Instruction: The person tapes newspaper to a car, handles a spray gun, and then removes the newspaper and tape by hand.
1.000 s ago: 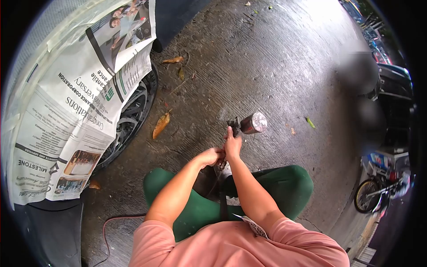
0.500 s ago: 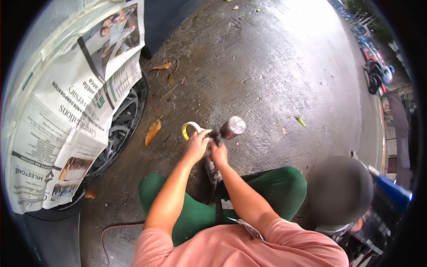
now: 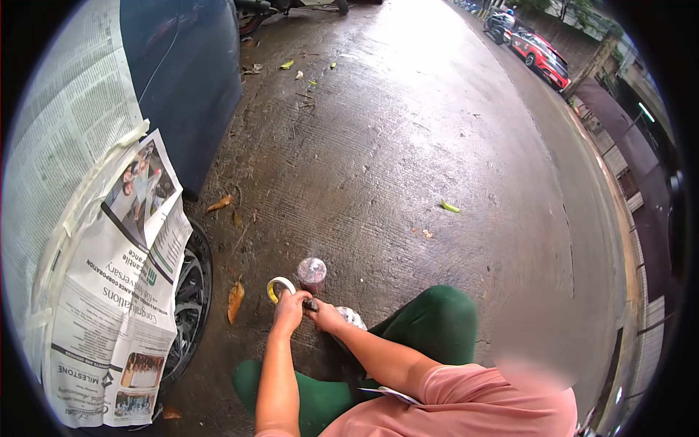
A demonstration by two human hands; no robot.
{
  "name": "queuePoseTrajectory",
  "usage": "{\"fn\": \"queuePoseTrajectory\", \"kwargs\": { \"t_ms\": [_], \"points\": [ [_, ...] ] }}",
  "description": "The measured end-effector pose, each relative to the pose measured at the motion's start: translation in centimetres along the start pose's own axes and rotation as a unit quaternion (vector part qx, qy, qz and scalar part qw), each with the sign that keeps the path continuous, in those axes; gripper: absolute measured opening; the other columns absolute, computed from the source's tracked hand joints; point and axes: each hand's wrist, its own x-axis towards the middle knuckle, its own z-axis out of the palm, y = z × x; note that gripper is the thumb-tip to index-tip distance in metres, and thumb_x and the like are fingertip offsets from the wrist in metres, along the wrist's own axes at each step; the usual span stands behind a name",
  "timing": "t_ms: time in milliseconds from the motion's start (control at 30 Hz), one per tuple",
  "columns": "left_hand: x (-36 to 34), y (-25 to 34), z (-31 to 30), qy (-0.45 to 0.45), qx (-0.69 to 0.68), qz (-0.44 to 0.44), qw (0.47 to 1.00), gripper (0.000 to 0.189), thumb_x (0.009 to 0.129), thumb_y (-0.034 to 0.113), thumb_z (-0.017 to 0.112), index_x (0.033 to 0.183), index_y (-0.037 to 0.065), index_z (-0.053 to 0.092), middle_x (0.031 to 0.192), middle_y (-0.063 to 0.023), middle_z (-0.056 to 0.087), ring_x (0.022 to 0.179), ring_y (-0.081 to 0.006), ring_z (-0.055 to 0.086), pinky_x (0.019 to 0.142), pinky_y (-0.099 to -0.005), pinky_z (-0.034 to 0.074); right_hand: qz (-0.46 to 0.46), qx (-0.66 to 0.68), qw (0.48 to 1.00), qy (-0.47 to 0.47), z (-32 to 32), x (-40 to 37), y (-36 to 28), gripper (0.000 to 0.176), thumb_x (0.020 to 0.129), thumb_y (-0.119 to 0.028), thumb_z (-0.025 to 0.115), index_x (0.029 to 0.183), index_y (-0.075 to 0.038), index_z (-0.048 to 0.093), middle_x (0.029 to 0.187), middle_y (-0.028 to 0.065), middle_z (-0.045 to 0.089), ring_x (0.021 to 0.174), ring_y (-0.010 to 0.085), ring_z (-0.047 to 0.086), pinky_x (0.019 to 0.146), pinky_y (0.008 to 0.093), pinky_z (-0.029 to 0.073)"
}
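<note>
Nearest the camera is the person's pink shirt [image 3: 466,404], and beyond it the bent knees in green trousers [image 3: 429,331], squatting to the right of the car wheel [image 3: 186,306]. Both bare arms reach forward over the concrete floor [image 3: 393,160]. The left hand [image 3: 290,309] is closed on a roll of tape [image 3: 278,288], pale with a yellow inner edge, which sits upright on the side of the hand towards the wheel. The right hand [image 3: 328,317] lies just beside the left, on the side away from the wheel, wrapped around the grip of a spray gun [image 3: 312,275] whose round metal cup points away from the person. The two hands are near enough to touch. Between the tape and the wheel lies a dry orange leaf [image 3: 235,300] on the floor. Sheets of newspaper [image 3: 109,313] are taped over the car body above the wheel and hang partly across it. Beyond the wheel the dark blue car panel [image 3: 189,87] shows bare. Further out from the wheel a small green leaf [image 3: 450,207] lies on the concrete, and far beyond stands a red car [image 3: 540,54]
</note>
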Motion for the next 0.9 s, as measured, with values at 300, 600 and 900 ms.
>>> {"fn": "queuePoseTrajectory", "kwargs": {
  "t_ms": [300, 600, 900],
  "points": [
    [0.1, 1.3, -0.6, 0.002, -0.059, 0.016, 0.998, 0.015, 0.095, 0.011, 0.062, 0.108, 0.008, 0.07, 0.116, -0.0207, 0.058, 0.111, -0.0418, 0.056, 0.097, -0.0485, 0.047, -0.064, 0.007, 0.997, 0.049, 0.1, 0.2, 0.7, 0.055, 0.095, -0.049, 0.067, 0.127, -0.004, 0.061, 0.113, 0.0299, 0.07, 0.11, 0.0483, 0.065, 0.091, 0.0543, 0.053],
    [0.2, 1.0, -0.6, 0.013, -0.045, 0.032, 0.998, 0.017, 0.095, 0.011, 0.062, 0.108, 0.008, 0.071, 0.115, -0.0217, 0.058, 0.115, -0.0426, 0.055, 0.1, -0.0492, 0.046, -0.061, -0.012, 0.997, 0.044, -0.3, -0.4, -0.4, 0.054, 0.096, -0.047, 0.066, 0.13, -0.005, 0.06, 0.115, 0.0294, 0.069, 0.112, 0.0491, 0.064, 0.092, 0.055, 0.052],
    [0.1, 0.9, -1.3, 0.019, -0.032, 0.032, 0.999, 0.018, 0.094, 0.011, 0.062, 0.11, 0.008, 0.069, 0.116, -0.0212, 0.059, 0.113, -0.0423, 0.057, 0.098, -0.0493, 0.047, -0.058, 0.029, 0.998, 0.007, -0.7, -1.0, -1.8, 0.057, 0.097, -0.045, 0.066, 0.14, -0.01, 0.056, 0.116, 0.03, 0.069, 0.112, 0.0489, 0.064, 0.093, 0.0525, 0.053]
  ]
}}
